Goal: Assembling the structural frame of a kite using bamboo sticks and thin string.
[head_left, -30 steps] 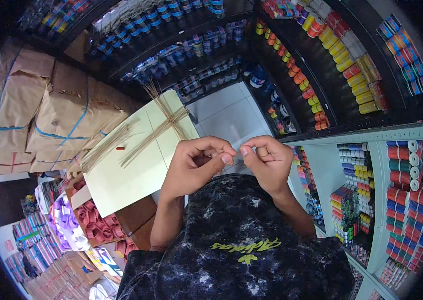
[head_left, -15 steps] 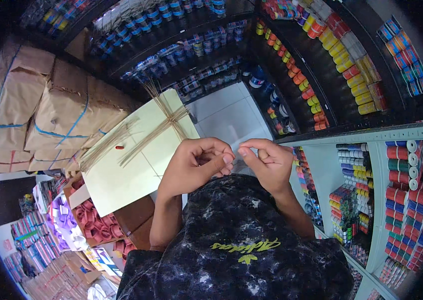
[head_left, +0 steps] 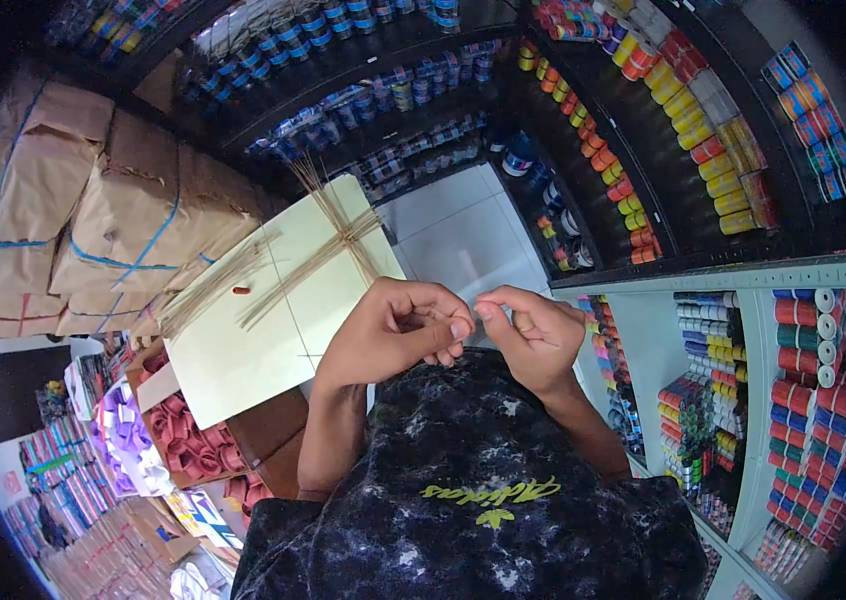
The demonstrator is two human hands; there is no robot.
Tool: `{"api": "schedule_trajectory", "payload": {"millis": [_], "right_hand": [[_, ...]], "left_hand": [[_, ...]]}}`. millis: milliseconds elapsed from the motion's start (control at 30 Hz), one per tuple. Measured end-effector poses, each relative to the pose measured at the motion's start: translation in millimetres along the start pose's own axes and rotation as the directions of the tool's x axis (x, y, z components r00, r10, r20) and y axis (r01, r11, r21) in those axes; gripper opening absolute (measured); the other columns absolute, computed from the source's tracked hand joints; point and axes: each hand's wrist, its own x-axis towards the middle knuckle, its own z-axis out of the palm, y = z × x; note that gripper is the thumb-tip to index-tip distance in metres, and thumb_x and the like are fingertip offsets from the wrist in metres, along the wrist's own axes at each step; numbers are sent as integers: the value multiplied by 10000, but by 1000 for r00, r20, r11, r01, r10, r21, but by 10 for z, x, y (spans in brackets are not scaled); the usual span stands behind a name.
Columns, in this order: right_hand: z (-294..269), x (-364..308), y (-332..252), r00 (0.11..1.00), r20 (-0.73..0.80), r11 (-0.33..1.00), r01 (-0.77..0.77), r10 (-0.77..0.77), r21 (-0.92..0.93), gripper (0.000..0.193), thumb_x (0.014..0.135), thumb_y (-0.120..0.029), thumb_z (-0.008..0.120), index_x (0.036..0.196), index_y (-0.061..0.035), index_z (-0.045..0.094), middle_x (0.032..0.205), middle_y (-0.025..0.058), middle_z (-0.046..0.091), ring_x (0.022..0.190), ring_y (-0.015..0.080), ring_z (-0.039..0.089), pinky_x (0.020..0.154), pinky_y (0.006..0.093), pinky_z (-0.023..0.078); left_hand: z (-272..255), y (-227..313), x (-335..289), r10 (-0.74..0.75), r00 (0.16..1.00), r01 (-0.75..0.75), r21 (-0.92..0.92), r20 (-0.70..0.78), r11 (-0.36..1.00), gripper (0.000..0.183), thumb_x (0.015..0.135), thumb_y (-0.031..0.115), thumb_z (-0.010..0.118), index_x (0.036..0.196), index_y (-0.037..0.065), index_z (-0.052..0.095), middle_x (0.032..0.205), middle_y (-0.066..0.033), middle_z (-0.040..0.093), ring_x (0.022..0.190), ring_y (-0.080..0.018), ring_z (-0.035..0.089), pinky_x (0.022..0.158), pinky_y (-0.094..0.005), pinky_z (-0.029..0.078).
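My left hand (head_left: 398, 332) and my right hand (head_left: 535, 338) are raised close together in front of my chest, fingertips almost touching. Each pinches thumb against index finger, with the other fingers curled. Whatever lies in the pinches is too thin or hidden to make out. Beyond my left hand is a pale yellow tabletop (head_left: 213, 375). Thin tan sticks (head_left: 348, 238) lie crossed on its far right part, and a looser bundle of similar sticks (head_left: 213, 288) lies to the left. Between these bundles sits a small red object (head_left: 241, 291).
Wrapped brown paper parcels (head_left: 123, 215) are stacked at the left. An open carton of pink ribbon rolls (head_left: 198, 440) stands by the table's near edge. Dark shelves (head_left: 633, 130) with coloured spools rise ahead, and a pale shelf unit (head_left: 753, 350) with more spools stands close on the right.
My fingertips have drawn slightly closer together, and the fingers of my right hand are curled a little more. The sticks and red object have stayed put on the table.
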Motion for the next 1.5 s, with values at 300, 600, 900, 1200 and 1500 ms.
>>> {"api": "schedule_trajectory", "payload": {"millis": [300,600,900,1200,1500], "right_hand": [[-147,128,-30,986,149,997,-77,78,-12,149,849,-41,745,997,-27,737,662,4,615,552,29,497,490,229,375],[-278,159,66,920,312,927,-309,236,211,287,943,-88,559,1190,23,652,946,119,716,841,165,698,777,301,554],[-211,180,52,961,272,993,-85,58,87,406,820,15,624,1225,-7,634,1079,126,722,1065,248,661,975,367,480],[-123,126,31,936,350,992,-83,44,98,459,805,56,671,1257,5,611,973,86,712,938,148,673,901,307,499],[-52,64,41,932,347,935,-211,104,287,381,851,9,690,1209,-18,562,889,54,683,844,120,644,809,282,506]], "left_hand": [[-12,-35,10,24,1000,-24,9,9,1000,131,984,92,638,1033,-22,682,821,-40,686,720,-74,635,640,-215,517],[13,-3,-11,70,995,-61,124,-70,990,194,1006,167,619,1050,-19,652,808,-12,631,695,-60,558,608,-208,445],[32,-57,-4,109,992,-100,124,-66,987,185,1006,145,611,1053,-32,636,935,-26,634,829,-88,568,739,-251,469],[56,-47,-10,81,995,-71,167,-51,983,124,1000,109,593,1035,-4,628,882,21,592,778,-50,506,687,-221,419],[95,-72,-27,149,986,-135,161,-75,978,106,928,-7,588,1030,19,578,828,57,532,707,-3,440,603,-186,350]]}}
